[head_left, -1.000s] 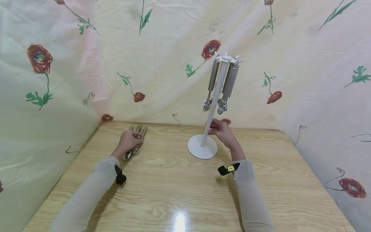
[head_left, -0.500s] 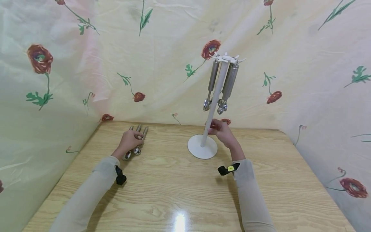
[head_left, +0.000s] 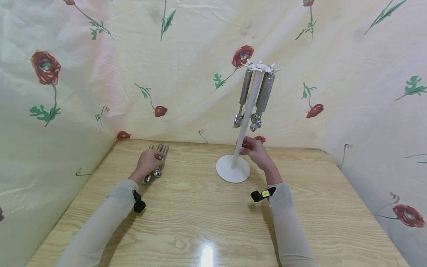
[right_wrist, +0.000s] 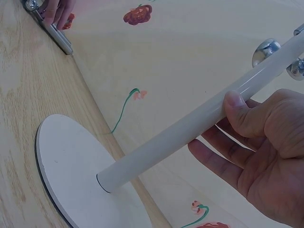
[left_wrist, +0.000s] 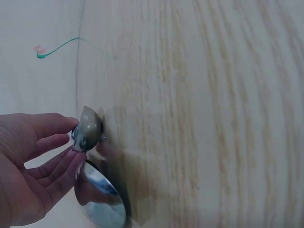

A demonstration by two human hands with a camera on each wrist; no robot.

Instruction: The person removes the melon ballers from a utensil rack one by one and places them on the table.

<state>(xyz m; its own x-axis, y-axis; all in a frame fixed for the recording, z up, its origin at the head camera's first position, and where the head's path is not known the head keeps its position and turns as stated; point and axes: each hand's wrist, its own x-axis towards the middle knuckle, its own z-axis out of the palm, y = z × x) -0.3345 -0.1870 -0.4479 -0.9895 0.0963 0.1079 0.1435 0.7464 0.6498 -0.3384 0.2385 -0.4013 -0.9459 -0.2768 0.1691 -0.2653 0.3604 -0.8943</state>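
A: In the head view, where is your left hand (head_left: 149, 160)?
B: Over the far left of the wooden table (head_left: 186, 215), its fingers pinching one metal scoop (head_left: 157, 173), which lies beside two other scoops (head_left: 159, 147).
A: And your right hand (head_left: 255, 152)?
B: It's gripping the white utensil stand (head_left: 248, 111) low on its post, above the round base (head_left: 227, 175). Several hanging scoops (head_left: 265, 92) dangle bowl-down from the hooked top, and floral cloth (head_left: 197, 89) rises behind.
A: What does your left wrist view add?
B: Your fingers close in behind the pinched scoop's bowl. A larger bowl (left_wrist: 102, 197) sits next to it; you can't tell whether the two touch.
A: Your right wrist view?
B: Your thumb presses the near side of the post, with your fingers curled behind it. The base stands on the table, and your left hand shows at the upper corner, by a scoop handle.
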